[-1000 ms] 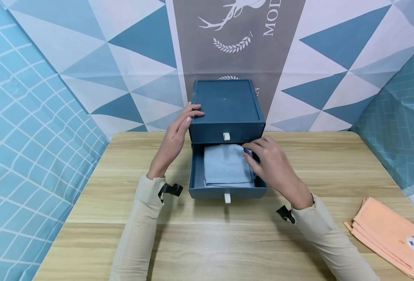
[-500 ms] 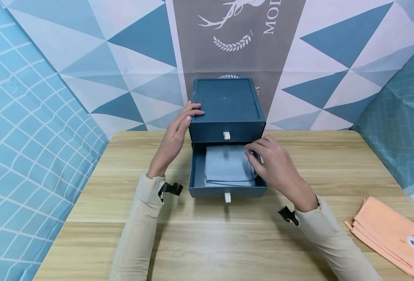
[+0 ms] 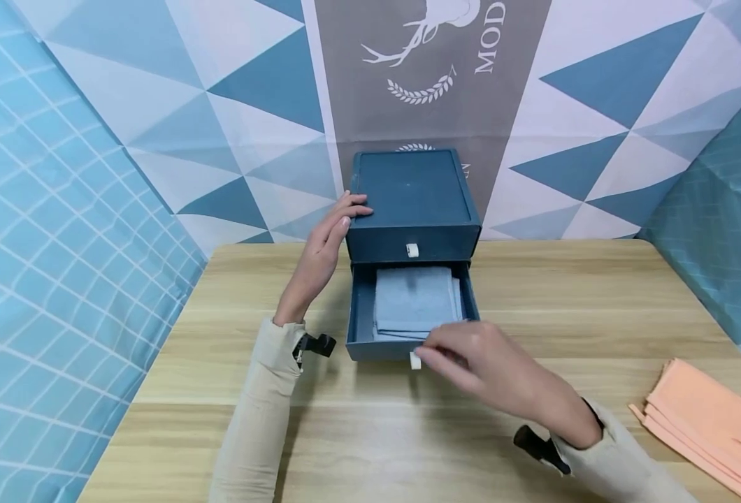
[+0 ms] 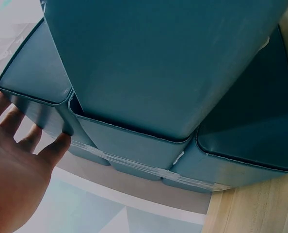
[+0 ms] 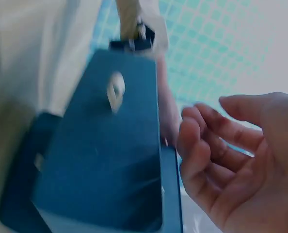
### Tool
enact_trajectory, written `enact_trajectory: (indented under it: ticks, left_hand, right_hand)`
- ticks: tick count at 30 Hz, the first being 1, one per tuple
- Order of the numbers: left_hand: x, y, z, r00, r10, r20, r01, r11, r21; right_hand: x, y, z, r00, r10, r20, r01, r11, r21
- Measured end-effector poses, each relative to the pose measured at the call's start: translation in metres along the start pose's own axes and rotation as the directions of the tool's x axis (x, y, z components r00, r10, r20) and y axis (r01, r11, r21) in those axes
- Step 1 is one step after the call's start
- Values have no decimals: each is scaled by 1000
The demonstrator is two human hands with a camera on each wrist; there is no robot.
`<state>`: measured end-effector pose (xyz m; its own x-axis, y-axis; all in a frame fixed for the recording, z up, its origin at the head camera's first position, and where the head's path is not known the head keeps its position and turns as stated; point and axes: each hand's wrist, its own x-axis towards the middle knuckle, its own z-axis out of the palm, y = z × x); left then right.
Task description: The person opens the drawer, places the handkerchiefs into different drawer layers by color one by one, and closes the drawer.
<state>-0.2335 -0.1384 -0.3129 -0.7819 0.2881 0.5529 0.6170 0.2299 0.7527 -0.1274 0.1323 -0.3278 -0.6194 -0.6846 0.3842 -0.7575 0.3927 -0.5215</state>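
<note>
A dark blue two-drawer box (image 3: pixel 408 188) stands at the back of the table, its lower drawer (image 3: pixel 377 351) pulled out. Inside that drawer lies a folded light blue cloth (image 3: pixel 414 297). My left hand (image 3: pixel 320 255) rests on the box's left side and top edge, fingers extended; the left wrist view shows its fingertips along the box (image 4: pixel 35 73). My right hand (image 3: pixel 490 367) is in front of the drawer, its loosely bent fingers beside the white pull tab (image 3: pixel 415 360). In the right wrist view a gap shows between thumb and fingers (image 5: pixel 195 145), with nothing held.
The upper drawer is closed, with its own white tab (image 3: pixel 412 250). A folded orange cloth (image 3: pixel 704 426) lies at the right of the wooden table (image 3: pixel 370 447). A patterned backdrop (image 3: pixel 270 84) rises right behind the box.
My right hand has moved from the cloth at the drawer's right side toward me, to the front tab. My left hand stays on the box. The head view has shifted slightly.
</note>
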Motion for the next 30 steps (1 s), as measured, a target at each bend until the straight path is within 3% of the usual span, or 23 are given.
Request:
enact_trajectory:
  ticks: [2, 4, 7, 10, 13, 16, 19, 23, 26, 30]
  left_hand:
    - [-1, -1, 1, 1000, -10, 0, 10, 1000, -2]
    - [-3, -1, 2, 1000, -16, 0, 16, 1000, -5]
    - [-3, -1, 3, 1000, -17, -2, 17, 1000, -4]
    - [-2, 0, 2, 1000, -20, -2, 20, 1000, 6]
    - [-2, 1, 1, 1000, -21, 1, 21, 1000, 16]
    - [-2, 1, 1, 1000, -21, 3, 21, 1000, 13]
    - [-3, 1, 1, 1000, -27, 3, 27, 1000, 5]
    - [-4, 0, 2, 1000, -26, 3, 26, 1000, 1]
    - [-3, 0, 1, 1000, -18, 3, 18, 1000, -1]
    - [-1, 0, 0, 1000, -5, 5, 5, 1000, -9]
  right_hand:
    - [-6, -3, 6, 993, 33, 116, -43, 996, 77]
    - [-11, -2, 14, 967, 61, 246, -104, 981, 166]
    - [-19, 6, 30, 901, 82, 425, -216, 936, 278]
    - [-25, 19, 49, 832, 90, 547, -329, 874, 357]
    - [-27, 34, 69, 785, 70, 616, -432, 774, 463]
    - [-23, 48, 82, 751, 23, 660, -529, 619, 581]
    - [-20, 57, 87, 740, -69, 669, -571, 462, 679]
    - [-16, 60, 84, 759, -160, 632, -573, 296, 764]
    - [-13, 59, 83, 768, -153, 621, -585, 225, 779]
    - [-8, 58, 88, 760, -109, 641, -615, 196, 763]
